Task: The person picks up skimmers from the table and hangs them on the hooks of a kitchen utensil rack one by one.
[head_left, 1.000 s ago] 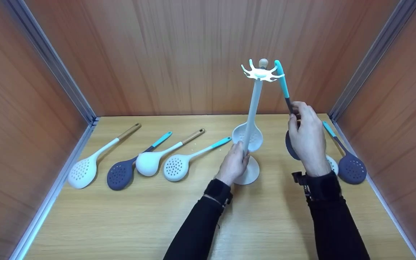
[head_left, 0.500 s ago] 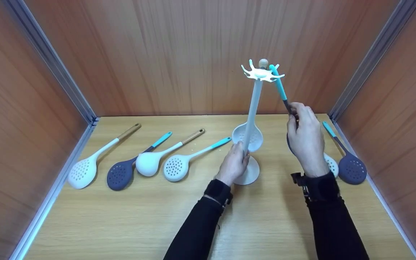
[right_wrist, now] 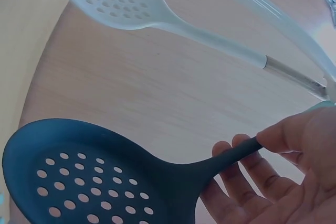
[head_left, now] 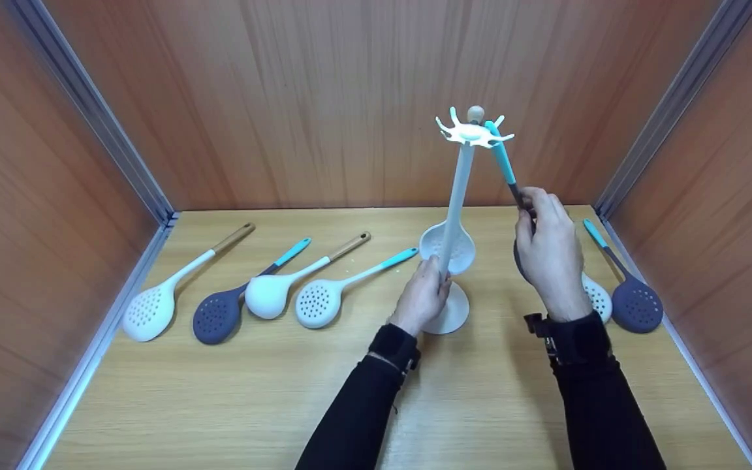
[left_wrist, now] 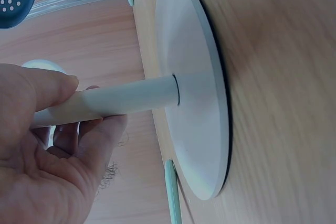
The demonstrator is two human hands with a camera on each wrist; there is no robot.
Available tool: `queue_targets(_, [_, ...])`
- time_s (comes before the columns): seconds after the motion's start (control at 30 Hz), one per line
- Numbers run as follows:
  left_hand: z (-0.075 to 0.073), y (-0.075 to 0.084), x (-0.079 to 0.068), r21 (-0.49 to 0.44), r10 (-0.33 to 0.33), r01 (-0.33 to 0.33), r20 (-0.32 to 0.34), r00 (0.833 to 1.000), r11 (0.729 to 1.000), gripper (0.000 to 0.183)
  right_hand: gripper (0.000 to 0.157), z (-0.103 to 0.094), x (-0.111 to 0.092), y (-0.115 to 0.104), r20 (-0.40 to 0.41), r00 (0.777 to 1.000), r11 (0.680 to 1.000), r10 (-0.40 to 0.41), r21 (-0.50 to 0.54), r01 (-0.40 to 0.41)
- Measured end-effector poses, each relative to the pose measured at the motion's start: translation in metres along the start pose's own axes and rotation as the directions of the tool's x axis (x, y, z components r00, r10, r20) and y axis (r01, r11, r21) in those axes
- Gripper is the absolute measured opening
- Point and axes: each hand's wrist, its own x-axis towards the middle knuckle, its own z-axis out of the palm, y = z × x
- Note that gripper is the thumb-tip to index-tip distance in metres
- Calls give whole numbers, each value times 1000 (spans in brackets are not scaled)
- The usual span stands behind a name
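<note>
My left hand [head_left: 423,295] grips the lower post of a white utensil stand [head_left: 459,189], just above its round base [left_wrist: 191,87] in the left wrist view. A white skimmer [head_left: 463,251] hangs from the stand on the far side, bowl downward. My right hand [head_left: 551,251] pinches the neck of a dark blue skimmer [right_wrist: 100,174], thumb on one side and fingers on the other. Its turquoise handle [head_left: 504,164] points up, with its tip right at the stand's hooked crown [head_left: 470,134]. The head view hides most of that skimmer's bowl behind my right hand.
To the left lie a white skimmer [head_left: 151,312], a dark blue skimmer [head_left: 218,316], a white ladle [head_left: 268,295] and a turquoise-handled white skimmer [head_left: 319,303]. At right lie another dark skimmer [head_left: 637,305] and a partly hidden white one [head_left: 598,299]. Wooden walls enclose the table [head_left: 252,405].
My right hand has shifted slightly left, bringing the skimmer's handle tip from the outer side of the crown inward and a little down among its hooks. My left hand stays on the post.
</note>
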Motion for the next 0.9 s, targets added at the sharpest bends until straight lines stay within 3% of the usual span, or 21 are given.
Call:
queue_targets(0.47, [-1,1,0,5,-1,1,4,1000,1000,11,34,4,-1,1,23,1000,1000,-1,25,0])
queue_targets(0.7, [-1,-1,-5,33,92,-90,-50,995,995,11,32,7,1,4,38,999,997,-1,74,-1])
queue_targets(0.9, [-1,-1,-3,26,65,-65,-23,998,998,10,33,11,3,4,68,998,996,15,90,-21])
